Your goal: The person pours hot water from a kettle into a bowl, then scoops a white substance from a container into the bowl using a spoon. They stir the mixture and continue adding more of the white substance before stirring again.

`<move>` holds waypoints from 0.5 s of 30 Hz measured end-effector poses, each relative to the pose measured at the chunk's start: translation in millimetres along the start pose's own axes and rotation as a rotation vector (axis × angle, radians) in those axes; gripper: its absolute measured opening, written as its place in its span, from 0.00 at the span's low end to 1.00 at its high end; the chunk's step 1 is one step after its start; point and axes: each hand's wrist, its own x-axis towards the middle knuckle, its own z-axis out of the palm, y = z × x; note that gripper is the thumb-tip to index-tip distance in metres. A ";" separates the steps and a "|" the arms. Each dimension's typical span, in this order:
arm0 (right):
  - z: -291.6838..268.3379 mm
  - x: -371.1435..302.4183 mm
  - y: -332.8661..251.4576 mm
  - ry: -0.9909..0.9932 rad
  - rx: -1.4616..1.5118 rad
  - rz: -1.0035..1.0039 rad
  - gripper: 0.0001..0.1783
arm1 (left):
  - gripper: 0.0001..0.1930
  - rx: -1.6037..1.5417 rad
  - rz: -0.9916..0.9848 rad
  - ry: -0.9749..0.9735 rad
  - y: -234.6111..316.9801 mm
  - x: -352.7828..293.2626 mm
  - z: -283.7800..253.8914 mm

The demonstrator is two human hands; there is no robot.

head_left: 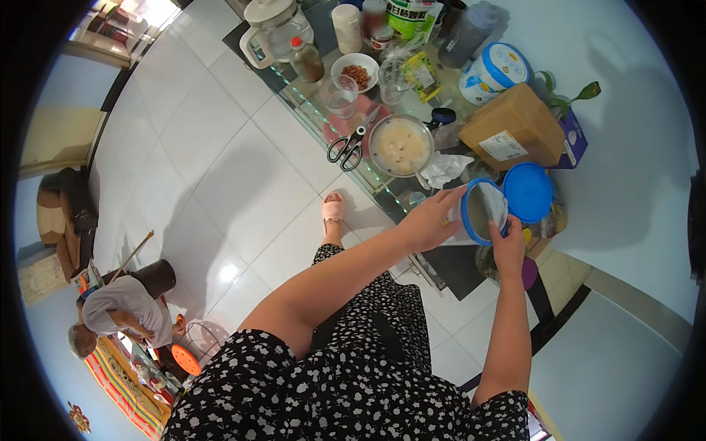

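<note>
By the dark-glass counter (450,267), my left hand (434,222) + right hand (509,246) grip a round blue-rimmed tub (465,217); probably light, rim's best.

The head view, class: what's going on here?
A person holds an open tub with both hands: the left hand on its left side, the right hand at its right rim. Inside is what looks like a pale liner. The tub's mouth faces up toward the camera, and a blue lid lies just to its right. On the table, a bowl holds something creamy, with scissors beside it.
</note>
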 end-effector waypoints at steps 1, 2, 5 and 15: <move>-4.9 -2.7 -2.7 -0.004 -0.003 0.006 0.23 | 0.36 -0.010 0.008 -0.019 3.2 -4.1 -1.3; -8.6 -6.0 -5.4 0.003 0.002 -0.004 0.23 | 0.37 -0.018 0.016 -0.039 5.9 -8.0 -3.6; -20.2 -25.3 -20.8 0.045 -0.024 -0.023 0.24 | 0.41 0.036 0.082 -0.007 1.3 -21.7 1.5; -58.0 -88.3 -79.0 0.170 -0.117 -0.310 0.23 | 0.63 0.073 0.204 -0.112 -5.0 -25.2 8.4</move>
